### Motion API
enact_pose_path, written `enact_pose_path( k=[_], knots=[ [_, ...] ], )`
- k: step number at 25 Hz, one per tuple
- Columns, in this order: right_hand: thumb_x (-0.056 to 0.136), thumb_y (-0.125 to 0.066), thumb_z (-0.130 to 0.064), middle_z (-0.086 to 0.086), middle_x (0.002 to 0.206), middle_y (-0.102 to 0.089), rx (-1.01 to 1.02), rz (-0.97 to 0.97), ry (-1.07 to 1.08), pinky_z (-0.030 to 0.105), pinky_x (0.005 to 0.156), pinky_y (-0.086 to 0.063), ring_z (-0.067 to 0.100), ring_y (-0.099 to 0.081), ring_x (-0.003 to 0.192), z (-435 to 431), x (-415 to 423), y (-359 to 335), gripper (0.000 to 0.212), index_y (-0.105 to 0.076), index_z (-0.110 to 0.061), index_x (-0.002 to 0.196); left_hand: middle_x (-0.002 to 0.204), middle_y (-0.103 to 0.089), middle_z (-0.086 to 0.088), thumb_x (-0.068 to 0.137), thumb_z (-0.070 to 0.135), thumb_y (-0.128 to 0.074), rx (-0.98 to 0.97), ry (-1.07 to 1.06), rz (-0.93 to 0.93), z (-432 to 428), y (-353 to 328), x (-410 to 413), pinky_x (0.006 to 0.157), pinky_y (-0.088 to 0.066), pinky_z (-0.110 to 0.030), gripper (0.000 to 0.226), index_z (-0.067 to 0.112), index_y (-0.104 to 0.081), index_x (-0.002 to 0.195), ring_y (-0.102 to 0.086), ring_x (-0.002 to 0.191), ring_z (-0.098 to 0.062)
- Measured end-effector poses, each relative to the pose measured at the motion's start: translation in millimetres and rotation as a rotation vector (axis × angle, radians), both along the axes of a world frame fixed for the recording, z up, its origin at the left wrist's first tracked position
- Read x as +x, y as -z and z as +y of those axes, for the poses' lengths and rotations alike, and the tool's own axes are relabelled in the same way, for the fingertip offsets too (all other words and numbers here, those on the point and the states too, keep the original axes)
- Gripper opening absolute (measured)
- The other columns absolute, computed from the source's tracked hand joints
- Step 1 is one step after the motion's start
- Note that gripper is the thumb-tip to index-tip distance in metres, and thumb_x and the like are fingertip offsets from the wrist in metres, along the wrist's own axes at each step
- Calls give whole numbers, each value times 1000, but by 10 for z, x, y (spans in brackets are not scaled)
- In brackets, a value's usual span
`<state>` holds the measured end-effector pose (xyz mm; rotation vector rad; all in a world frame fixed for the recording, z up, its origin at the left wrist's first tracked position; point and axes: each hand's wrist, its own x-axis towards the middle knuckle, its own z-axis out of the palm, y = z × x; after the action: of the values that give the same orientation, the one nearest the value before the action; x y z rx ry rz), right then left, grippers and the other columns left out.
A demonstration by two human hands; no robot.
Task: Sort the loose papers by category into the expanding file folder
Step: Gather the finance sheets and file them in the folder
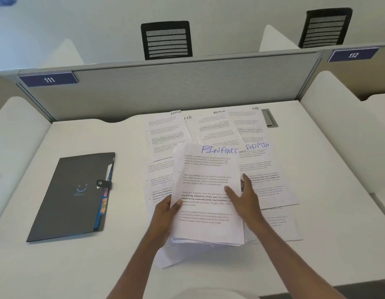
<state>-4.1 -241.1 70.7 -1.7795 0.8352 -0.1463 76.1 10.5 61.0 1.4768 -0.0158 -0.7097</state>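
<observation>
On the desk (pixel 209 266), "FINANCE" stack (pixel 209 190) in left fingers (pixel 177 205), right fingers (pixel 232 192) spread open.

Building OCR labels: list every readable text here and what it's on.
"FINANCE", last letter unclear: top sheet held in left hand
"ADMIN": sheets
"HR": sheets
"HR", sideways: orange tab in folder
"111": divider sign
"112": divider sign
Printed paragraphs: too small.

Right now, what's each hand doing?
Left hand: closed on the FINANCE stack, grip at its left edge.
Right hand: open, fingers spread flat on that stack.
</observation>
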Motion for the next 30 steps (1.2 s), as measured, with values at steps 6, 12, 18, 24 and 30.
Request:
enact_pose_path(
  k=[6,12,18,24,30],
  knots=[
    [100,-66,-15,7,115,-78,419,-213,-50,32,84,-63,24,-76,105,-62,182,-461,23,-72,-8,121,125,-76,-12,101,11,-66,-28,89,-123,-51,-559,316,100,-57,-57,30,12,-70,130,-74,113,-36],
    [98,-69,-22,2,108,-80,320,-346,-77,29,78,-63,22,-77,97,74,304,-620,25,-72,-11,120,120,-78,-10,96,17,-74,-69,64,-213,-184,-977,500,92,-61,-53,31,13,-73,127,-76,109,-33],
    [96,-72,-22,1,109,-80,306,-332,-119,40,86,-63,25,-75,102,63,274,-509,27,-73,-13,122,119,-79,-7,88,18,-83,-70,9,-221,-183,-772,417,90,-62,-52,38,17,-73,125,-76,108,-32],
    [89,-80,-19,6,106,-80,352,-288,-178,43,84,-64,30,-77,99,100,206,-405,29,-76,-11,116,112,-81,-2,84,15,-87,2,-33,-197,-193,-522,258,89,-64,-44,38,17,-74,120,-78,104,-25],
    [87,-82,-14,5,109,-80,406,-318,-168,33,80,-63,23,-76,102,158,157,-345,34,-74,-14,120,108,-81,6,85,13,-86,45,-113,-216,-242,-367,121,83,-65,-38,34,25,-74,115,-78,97,-13]
  ],
)
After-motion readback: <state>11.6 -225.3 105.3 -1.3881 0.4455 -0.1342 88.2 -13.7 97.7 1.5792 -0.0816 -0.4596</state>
